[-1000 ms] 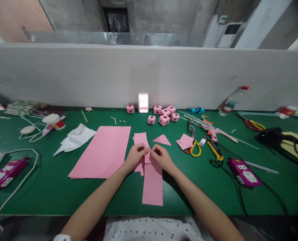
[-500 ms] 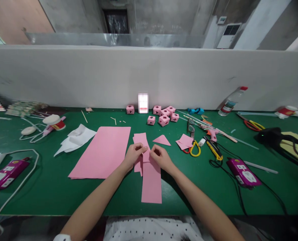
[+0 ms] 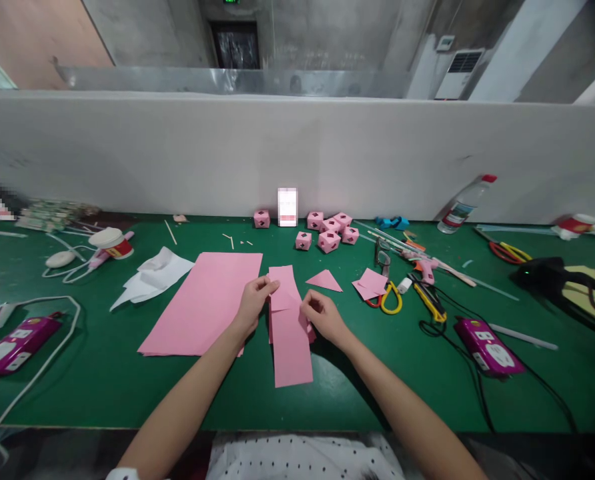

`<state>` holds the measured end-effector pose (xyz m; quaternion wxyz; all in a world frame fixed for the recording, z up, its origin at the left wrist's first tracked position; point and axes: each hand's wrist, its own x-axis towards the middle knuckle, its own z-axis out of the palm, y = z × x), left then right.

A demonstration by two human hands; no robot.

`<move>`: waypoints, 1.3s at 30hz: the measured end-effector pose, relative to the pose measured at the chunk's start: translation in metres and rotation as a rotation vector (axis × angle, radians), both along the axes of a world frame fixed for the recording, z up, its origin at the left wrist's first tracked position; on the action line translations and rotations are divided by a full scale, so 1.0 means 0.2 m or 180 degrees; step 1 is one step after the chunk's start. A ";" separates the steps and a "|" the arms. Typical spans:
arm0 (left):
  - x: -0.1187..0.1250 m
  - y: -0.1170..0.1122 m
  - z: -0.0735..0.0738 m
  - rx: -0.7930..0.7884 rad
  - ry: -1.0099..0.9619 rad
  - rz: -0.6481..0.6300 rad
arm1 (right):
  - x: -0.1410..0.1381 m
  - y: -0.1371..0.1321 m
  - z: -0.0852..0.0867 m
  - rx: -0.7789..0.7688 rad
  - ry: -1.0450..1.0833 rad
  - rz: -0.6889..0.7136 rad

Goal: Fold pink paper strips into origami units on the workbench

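A long pink paper strip (image 3: 292, 350) lies before me, slightly tilted, with its upper end overlapping other pink paper pieces (image 3: 281, 272). My left hand (image 3: 253, 303) is closed in a pinch at the upper left edge of these papers. My right hand (image 3: 326, 319) pinches the strip's right edge, fingers curled. Which layers each hand grips is partly hidden by the fingers. Beside my left forearm rests a stack of large pink sheets (image 3: 212, 300). Beyond my right hand lie a pink paper triangle (image 3: 326, 280) and small pink paper squares (image 3: 371, 283).
Several pink paper cubes (image 3: 329, 241) and a lit phone (image 3: 287, 207) stand near the partition. To the right are yellow-and-red-handled scissors (image 3: 391, 299), a utility knife (image 3: 430, 301), a pink glue gun (image 3: 426, 268) and a purple power strip (image 3: 488, 347). White crumpled paper (image 3: 155, 275) lies left.
The long strip has shifted left and away from me, turning slightly. My left hand has moved a little left, while my right hand stays almost in place.
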<state>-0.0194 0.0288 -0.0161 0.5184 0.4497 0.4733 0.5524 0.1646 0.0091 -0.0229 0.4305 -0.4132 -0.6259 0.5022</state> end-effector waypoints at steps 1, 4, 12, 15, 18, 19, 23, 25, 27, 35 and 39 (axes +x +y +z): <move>0.00 0.00 0.00 0.0014 -0.0008 0.0019 | 0.00 0.00 0.00 -0.0026 0.0021 0.0017; 0.00 0.00 0.00 0.0013 -0.0077 -0.0005 | 0.00 0.00 0.00 -0.0030 0.0050 0.0005; 0.06 -0.05 0.02 -0.0461 0.0036 -0.0571 | 0.00 -0.01 0.00 -0.0140 0.0228 0.0012; 0.06 -0.06 0.02 -0.0430 0.0116 -0.0444 | 0.00 -0.01 0.01 -0.0065 0.0146 -0.0007; 0.06 -0.05 0.03 -0.0423 0.0187 -0.0358 | 0.00 -0.01 0.03 -0.0032 0.0066 -0.0029; 0.05 -0.05 0.03 -0.0425 0.0175 -0.0350 | 0.00 -0.02 0.03 -0.0035 0.0059 -0.0028; 0.02 -0.02 0.04 -0.0279 0.0088 -0.0236 | 0.00 -0.02 0.04 0.0045 0.0012 -0.0080; 0.00 0.00 0.03 -0.0189 0.0076 -0.0123 | 0.00 -0.02 0.03 0.0105 -0.0008 -0.0112; -0.02 0.01 0.03 -0.0161 0.0019 -0.0020 | 0.00 -0.01 0.02 0.0136 0.0000 -0.0117; -0.02 0.02 0.00 -0.0111 -0.0095 0.0179 | 0.00 -0.01 0.02 0.0134 -0.0021 -0.0176; -0.01 0.01 0.02 -0.0116 -0.0066 0.0025 | 0.00 0.00 0.01 0.0203 -0.0071 -0.0215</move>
